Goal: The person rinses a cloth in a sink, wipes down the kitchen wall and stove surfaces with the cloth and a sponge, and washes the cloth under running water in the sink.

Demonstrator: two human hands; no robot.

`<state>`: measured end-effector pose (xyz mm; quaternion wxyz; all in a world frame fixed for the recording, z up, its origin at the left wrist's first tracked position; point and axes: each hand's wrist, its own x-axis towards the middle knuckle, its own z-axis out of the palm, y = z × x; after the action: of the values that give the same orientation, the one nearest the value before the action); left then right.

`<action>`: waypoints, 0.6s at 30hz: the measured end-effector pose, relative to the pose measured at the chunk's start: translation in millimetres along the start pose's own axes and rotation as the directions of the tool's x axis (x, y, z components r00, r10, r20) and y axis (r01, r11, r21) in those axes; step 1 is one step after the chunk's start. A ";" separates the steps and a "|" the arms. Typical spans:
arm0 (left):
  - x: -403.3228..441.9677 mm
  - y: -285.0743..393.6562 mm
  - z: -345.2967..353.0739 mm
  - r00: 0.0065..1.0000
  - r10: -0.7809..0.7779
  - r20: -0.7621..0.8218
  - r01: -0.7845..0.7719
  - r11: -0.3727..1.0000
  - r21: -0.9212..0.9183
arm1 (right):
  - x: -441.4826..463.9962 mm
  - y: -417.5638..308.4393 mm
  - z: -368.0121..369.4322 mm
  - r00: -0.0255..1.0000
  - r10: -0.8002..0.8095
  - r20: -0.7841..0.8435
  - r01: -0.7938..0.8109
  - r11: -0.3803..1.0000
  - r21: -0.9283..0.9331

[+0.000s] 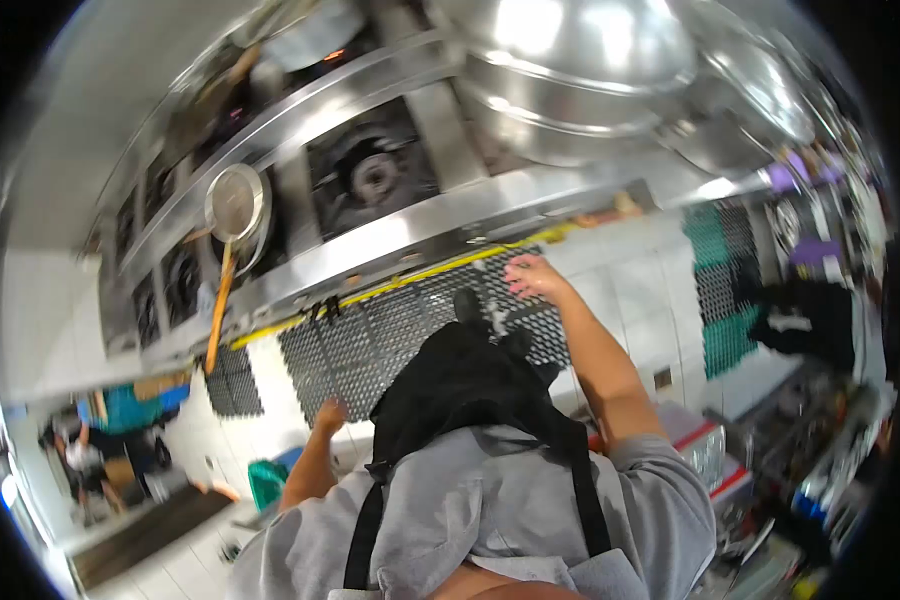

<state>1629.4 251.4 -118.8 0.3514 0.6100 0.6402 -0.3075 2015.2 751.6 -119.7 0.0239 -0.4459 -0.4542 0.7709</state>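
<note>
My right hand [532, 278] reaches forward over the black perforated floor mat, near the yellow gas pipe along the stove front. Its fingers look loosely apart, with pinkish tips, and I make out nothing held. My left hand [332, 412] hangs low at my left side, above the floor by the mat's edge; its fingers are small and blurred. Ahead of me, a round strainer [236, 203] with a long wooden handle rests on the stove [365, 237], over a burner, apart from both hands. A bare burner [375, 178] lies right of it.
Large stacked metal pots [570, 90] stand on the stove at the right. A pot [315, 35] sits at the back over a glowing flame. The yellow pipe [440, 267] runs along the stove front. Black matting [370, 340] covers the floor. Another person [82, 455] is far left.
</note>
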 end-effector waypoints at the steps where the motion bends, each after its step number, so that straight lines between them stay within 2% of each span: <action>1: -61.9 -17.6 60.8 0.960 -0.239 0.147 0.251 0.966 -0.068 | 21.9 -5.4 7.3 1.000 -0.005 0.013 0.006 1.000 -0.009; 2: -123.0 -29.3 106.2 0.860 -0.476 0.183 0.507 0.838 -0.204 | 38.2 -10.6 16.0 1.000 0.010 -0.012 -0.011 1.000 -0.005; 3: -183.9 -24.2 144.3 0.666 -0.709 0.233 0.731 0.556 -0.396 | 54.6 -17.4 24.4 0.999 0.026 -0.028 -0.026 1.000 -0.013; 4: -237.6 -10.7 169.6 0.414 -0.854 0.316 0.796 0.171 -0.581 | 71.1 -20.5 28.3 0.998 0.050 -0.045 -0.051 0.998 -0.022; 5: -278.9 4.1 186.4 0.181 -0.893 0.411 0.656 -0.202 -0.727 | 87.5 -22.4 32.5 0.996 0.067 -0.065 -0.070 0.997 -0.033; 6: -309.8 19.6 193.5 0.038 -0.872 0.489 0.416 -0.431 -0.801 | 103.6 -22.9 39.2 0.996 0.071 -0.054 -0.073 0.996 -0.050; 7: -331.5 34.5 196.1 -0.031 -0.849 0.528 0.217 -0.521 -0.825 | 117.4 -18.6 41.3 0.996 0.076 -0.052 -0.079 0.995 -0.059; 8: -340.2 52.1 195.7 -0.055 -0.844 0.533 0.098 -0.536 -0.839 | 134.4 -10.4 37.5 0.996 0.093 -0.006 -0.093 0.996 -0.009; 9: -339.2 70.7 193.4 -0.056 -0.866 0.498 0.045 -0.500 -0.865 | 155.0 -2.3 33.2 0.993 0.111 0.034 -0.113 0.993 0.046; 11: -317.7 102.6 198.4 -0.107 -0.951 0.290 0.048 -0.297 -0.954 | 184.1 12.0 34.1 0.990 0.142 0.003 -0.142 0.987 0.080; 12: -304.2 116.2 202.1 0.015 -0.918 0.397 -0.105 -0.396 -0.912 | 200.3 21.1 28.6 0.985 0.157 -0.071 -0.152 0.985 0.081; 13: -285.0 129.9 217.1 0.080 -0.881 0.466 -0.146 -0.472 -0.869 | 210.7 28.9 30.4 0.974 0.172 -0.151 -0.160 0.983 0.087; 14: -273.8 145.6 205.8 0.198 -0.840 0.505 -0.142 -0.534 -0.833 | 206.7 23.5 41.3 0.940 0.148 -0.306 -0.162 0.987 -0.021; 15: -258.2 154.9 241.7 0.268 -0.861 0.433 -0.015 -0.453 -0.891 | 200.7 16.7 53.1 0.887 0.099 -0.452 -0.173 0.977 -0.125; 16: -250.1 162.5 242.6 0.319 -0.822 0.471 0.098 -0.466 -0.879 | 231.7 40.1 33.7 0.840 -0.128 -0.527 -0.132 0.894 -0.428; 17: -249.5 161.6 223.1 0.364 -0.782 0.506 0.197 -0.466 -0.862 | 240.2 43.4 29.4 0.815 -0.182 -0.550 -0.160 0.842 -0.515; 18: -243.6 152.7 238.5 0.388 -0.790 0.475 0.198 -0.432 -0.880 | 246.7 45.5 27.3 0.787 -0.235 -0.571 -0.197 0.780 -0.593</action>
<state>1801.7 -72.1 -47.0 0.2872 -0.1993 0.9061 0.2383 1864.3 815.4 -311.6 0.0300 -0.6494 -0.6543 0.3863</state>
